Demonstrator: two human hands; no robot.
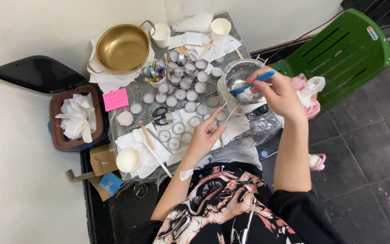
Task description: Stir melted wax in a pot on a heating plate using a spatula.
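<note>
while a green slatted plastic chair [339, 49] fills the right side over dark floor tiles, the small table [267, 124], wrapped in crinkled clear film, is crowded nearly to every edge. at its far left corner sits a round brass-coloured pot [122, 49] with two loop handles, and beside the table a brown bin [57, 119] holds crumpled white paper. near the table's right edge stands a shiny steel bowl [239, 77] with white wax in it. rows of small round tin cups [181, 83] cover the middle, leaving little bare room. the right hand [280, 92] grips a smooth blue stick [253, 82] whose tip dips into the bowl. the left hand [205, 138] pinches thin metal tweezers [224, 118] just above the near cups.
</note>
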